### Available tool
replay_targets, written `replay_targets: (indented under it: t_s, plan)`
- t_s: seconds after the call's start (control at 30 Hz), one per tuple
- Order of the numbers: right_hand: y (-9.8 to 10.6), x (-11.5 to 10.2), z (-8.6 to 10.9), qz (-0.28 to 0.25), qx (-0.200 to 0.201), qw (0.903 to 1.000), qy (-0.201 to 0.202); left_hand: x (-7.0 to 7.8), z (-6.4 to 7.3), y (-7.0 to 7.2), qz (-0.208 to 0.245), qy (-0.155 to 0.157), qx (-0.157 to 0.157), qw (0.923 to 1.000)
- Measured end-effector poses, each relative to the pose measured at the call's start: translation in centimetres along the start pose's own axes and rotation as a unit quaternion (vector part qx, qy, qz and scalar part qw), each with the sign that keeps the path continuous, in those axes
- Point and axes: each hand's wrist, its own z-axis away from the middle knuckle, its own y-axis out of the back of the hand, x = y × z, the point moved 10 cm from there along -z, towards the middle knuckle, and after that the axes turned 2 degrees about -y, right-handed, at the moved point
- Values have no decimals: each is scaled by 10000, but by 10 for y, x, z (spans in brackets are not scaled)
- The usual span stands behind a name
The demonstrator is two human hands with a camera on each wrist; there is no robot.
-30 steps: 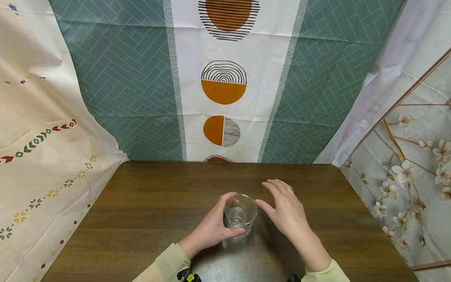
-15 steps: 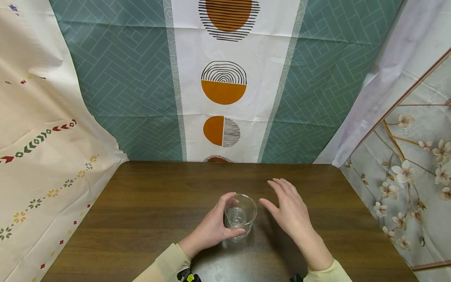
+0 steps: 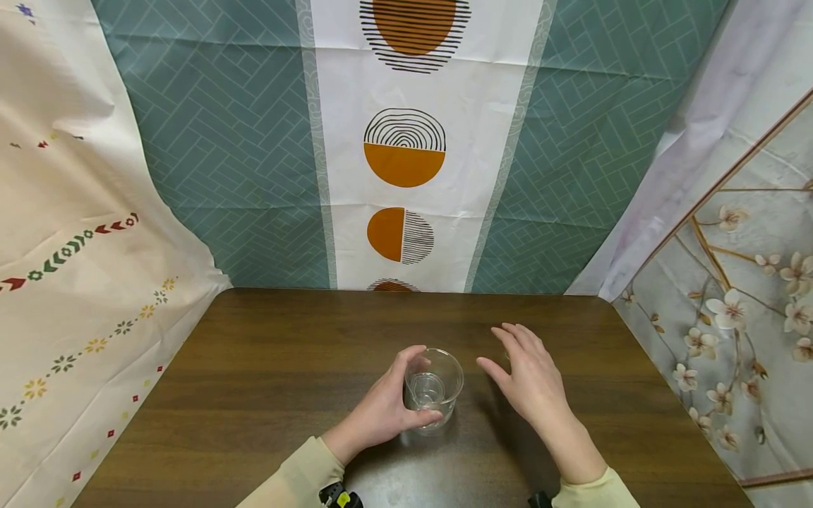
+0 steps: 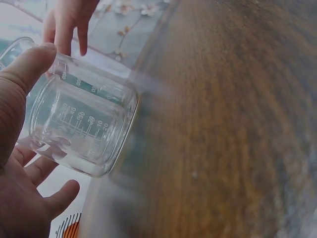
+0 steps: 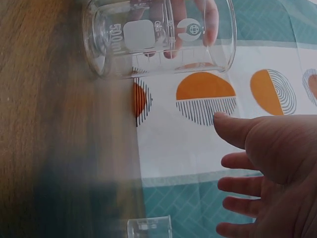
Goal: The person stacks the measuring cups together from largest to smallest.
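Observation:
A clear glass beaker (image 3: 449, 388) stands upright on the table, with 500 ml printed on its side (image 5: 139, 34) in the right wrist view. My left hand (image 3: 384, 406) grips it from the left, thumb on the near side and fingers on the far side. Inside it sits a smaller glass beaker (image 4: 81, 119) with a printed scale. My right hand (image 3: 530, 377) is held above the table, right of the beaker, fingers spread and slightly bent, holding nothing. Low in the right wrist view shows another small clear vessel (image 5: 149, 229), mostly cut off by the frame and hidden behind my right hand in the head view.
The brown wooden table (image 3: 286, 353) ends at a green and white patterned cloth (image 3: 406, 92) hung along its back edge. A cream cloth (image 3: 82, 282) borders the left side, a flowered cloth (image 3: 724, 339) the right.
My right hand has moved a little to the right, away from the beaker. The left hand and the beaker have stayed where they were.

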Motion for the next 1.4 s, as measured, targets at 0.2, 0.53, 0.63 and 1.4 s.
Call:
replay_targets:
  t_s: [0.2, 0.53, 0.63, 1.4]
  plan:
    - [-4, 4, 1, 61, -86, 9999, -45, -1, 0, 0, 26, 11, -26, 10000]
    - [-9, 5, 3, 104, -309, 9994, -153, -1, -1, 0, 15, -8, -45, 10000]
    - [-14, 4, 4, 77, -397, 9992, -49, -1, -1, 0, 33, -12, -48, 10000]
    - [-15, 11, 5, 63, -451, 9987, -216, 0, -1, 1, 4, 10, -43, 10000]
